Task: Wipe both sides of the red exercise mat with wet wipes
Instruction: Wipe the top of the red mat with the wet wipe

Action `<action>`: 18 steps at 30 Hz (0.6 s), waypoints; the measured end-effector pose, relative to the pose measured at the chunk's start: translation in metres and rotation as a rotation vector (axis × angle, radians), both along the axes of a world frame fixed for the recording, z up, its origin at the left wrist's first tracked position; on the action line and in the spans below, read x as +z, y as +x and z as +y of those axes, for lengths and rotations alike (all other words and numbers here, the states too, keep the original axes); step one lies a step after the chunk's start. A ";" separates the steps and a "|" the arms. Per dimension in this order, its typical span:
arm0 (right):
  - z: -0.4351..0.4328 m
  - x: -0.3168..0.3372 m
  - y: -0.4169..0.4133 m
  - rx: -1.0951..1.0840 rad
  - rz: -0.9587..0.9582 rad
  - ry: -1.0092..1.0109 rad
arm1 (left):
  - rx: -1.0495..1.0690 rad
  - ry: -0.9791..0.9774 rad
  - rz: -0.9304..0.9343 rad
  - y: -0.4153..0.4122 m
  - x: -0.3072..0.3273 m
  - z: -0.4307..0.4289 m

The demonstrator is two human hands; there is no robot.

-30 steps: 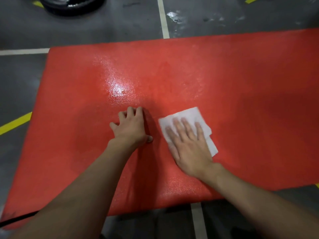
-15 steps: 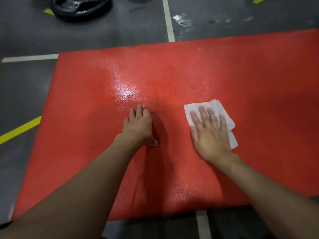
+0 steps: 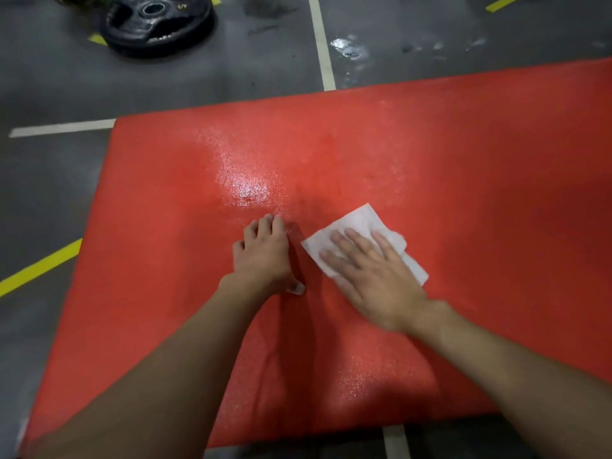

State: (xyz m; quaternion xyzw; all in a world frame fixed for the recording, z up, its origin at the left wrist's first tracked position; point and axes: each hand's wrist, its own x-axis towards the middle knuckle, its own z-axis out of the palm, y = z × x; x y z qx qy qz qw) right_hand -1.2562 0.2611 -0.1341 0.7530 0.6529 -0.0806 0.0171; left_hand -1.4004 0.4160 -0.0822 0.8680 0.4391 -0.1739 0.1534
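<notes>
Lying flat on the grey floor (image 3: 49, 200), the red exercise mat (image 3: 480, 167) is shown with one face turned up, filling most of the view. A white wet wipe (image 3: 359, 220), partly folded, is spread near the mat's middle and is pressed down by the right hand (image 3: 374, 273), whose fingers are straight and laid flat across it. The left hand (image 3: 261, 256) is set just beside it on bare mat, fingers extended and holding nothing, apparently as a brace. A wet sheen (image 3: 246, 190) is seen beyond the left hand, so that region is judged already wiped. The right-hand portion looks duller and is probably yet to be covered, and the underside cannot be seen. For the stroke in hand to be done well, even pressure should be applied through the whole palm and the wipe prevented from bunching. Overlapping passes should be carried out to the edges while the mat is steadied against sliding. Farther out, a black weight plate (image 3: 155, 24) rests on the floor beyond the far left corner, among white lines (image 3: 319, 41) and yellow lines (image 3: 39, 270).
</notes>
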 end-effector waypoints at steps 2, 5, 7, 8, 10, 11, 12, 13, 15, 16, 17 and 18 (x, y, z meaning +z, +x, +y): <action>0.005 0.003 0.025 -0.216 -0.022 0.014 | -0.006 -0.010 0.011 0.000 0.000 0.002; 0.018 -0.001 0.011 -0.449 -0.064 0.001 | -0.010 -0.017 0.024 0.002 -0.002 0.004; 0.017 0.000 -0.003 -0.157 -0.016 -0.003 | 0.002 -0.027 0.013 0.005 -0.002 0.007; 0.015 0.003 0.004 -0.018 0.014 -0.014 | 0.023 -0.039 -0.002 0.005 -0.001 0.009; 0.019 0.006 0.033 -0.022 0.022 -0.014 | 0.061 -0.059 -0.028 0.005 0.002 0.014; 0.020 0.007 0.042 -0.179 -0.001 -0.009 | 0.069 -0.056 -0.034 0.006 0.002 0.015; 0.023 0.005 0.041 -0.357 -0.035 -0.003 | 0.071 -0.042 -0.036 0.006 0.002 0.016; 0.028 0.002 0.032 -0.456 -0.059 0.000 | 0.072 -0.019 -0.039 0.007 0.002 0.014; 0.034 -0.003 0.002 -0.313 -0.042 0.013 | 0.072 0.037 -0.043 0.009 0.001 0.011; 0.031 -0.003 -0.006 -0.141 -0.028 0.018 | 0.065 0.058 -0.042 0.010 0.000 0.009; 0.029 -0.001 0.000 0.001 -0.010 0.024 | 0.059 0.072 -0.041 0.011 -0.001 0.008; 0.029 0.000 0.015 0.061 0.012 0.016 | 0.058 0.076 -0.038 0.011 -0.002 0.007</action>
